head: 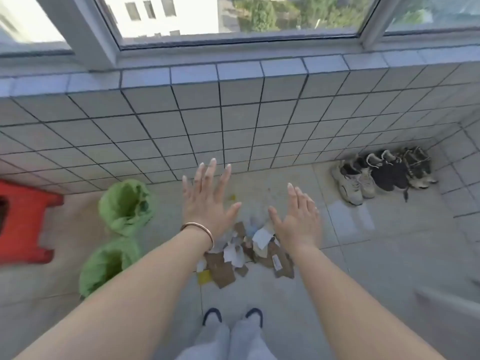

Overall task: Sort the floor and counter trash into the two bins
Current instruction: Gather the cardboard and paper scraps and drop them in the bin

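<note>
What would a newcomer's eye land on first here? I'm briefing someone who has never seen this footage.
First, the two open hands, left hand and right hand, stretched out with fingers straight and holding nothing. Below them on the tiled floor lies a trash pile of torn cardboard and paper. To the left stand two green-lined bins, with a red stool beyond.

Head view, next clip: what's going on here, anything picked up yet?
Nothing is picked up yet. A person stands on a tiled floor with both hands stretched out, open and empty: the left hand and right hand are held above a pile of torn cardboard and paper scraps just ahead of their feet. Two bins lined with green bags stand to the left, beside a red stool. Shoes sit by the wall.
</note>
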The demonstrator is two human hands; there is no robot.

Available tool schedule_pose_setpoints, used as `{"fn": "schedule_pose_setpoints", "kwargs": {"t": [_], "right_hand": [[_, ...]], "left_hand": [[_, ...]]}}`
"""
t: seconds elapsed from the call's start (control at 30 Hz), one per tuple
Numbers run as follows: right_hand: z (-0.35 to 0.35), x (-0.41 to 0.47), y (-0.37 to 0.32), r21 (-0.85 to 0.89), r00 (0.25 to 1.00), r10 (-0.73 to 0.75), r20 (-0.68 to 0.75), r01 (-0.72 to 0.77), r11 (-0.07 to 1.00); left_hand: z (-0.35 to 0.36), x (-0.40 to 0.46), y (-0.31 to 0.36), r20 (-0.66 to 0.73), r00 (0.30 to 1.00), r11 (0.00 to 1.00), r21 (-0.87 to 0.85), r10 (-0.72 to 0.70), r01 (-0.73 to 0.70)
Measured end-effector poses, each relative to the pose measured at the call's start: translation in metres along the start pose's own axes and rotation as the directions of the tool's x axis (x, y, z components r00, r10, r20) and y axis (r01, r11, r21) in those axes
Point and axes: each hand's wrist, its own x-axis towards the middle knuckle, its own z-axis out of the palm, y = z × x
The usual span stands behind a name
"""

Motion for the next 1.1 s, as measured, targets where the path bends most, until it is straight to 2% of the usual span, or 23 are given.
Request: {"fn": "schedule_pose_setpoints", "kwargs": {"t": [0.23, 0.43, 0.73, 0.93, 1.1], "right_hand": [[0.079, 0.021, -0.022, -0.031, 0.986, -0.065, 0.154, 0.07, 0.997], [0.152, 0.027, -0.014, -0.017, 0.979, -0.037, 0.199, 0.042, 0.999], [0.347, 0.049, 0.029, -0.016, 0.958, 0.004, 0.287, 0.001, 1.0], [0.477, 0.098, 0.062, -0.066, 0.953, -0.004, 0.303, 0.025, 0.997], [0.559, 0.148, 0.074, -0.052, 0.959, -0.071, 0.274, 0.088, 0.995]], "left_hand": [[0.065, -0.011, -0.056, 0.061, 0.986, 0.986, -0.042, -0.156, 0.159], [0.139, -0.027, -0.089, 0.14, 0.972, 0.98, -0.03, -0.19, 0.196], [0.343, -0.046, -0.16, 0.121, 0.981, 0.987, 0.078, -0.152, 0.144], [0.483, -0.014, -0.186, 0.205, 0.969, 0.99, -0.007, -0.137, 0.141], [0.569, 0.039, -0.2, 0.208, 0.97, 0.988, -0.06, -0.125, 0.14]]}}
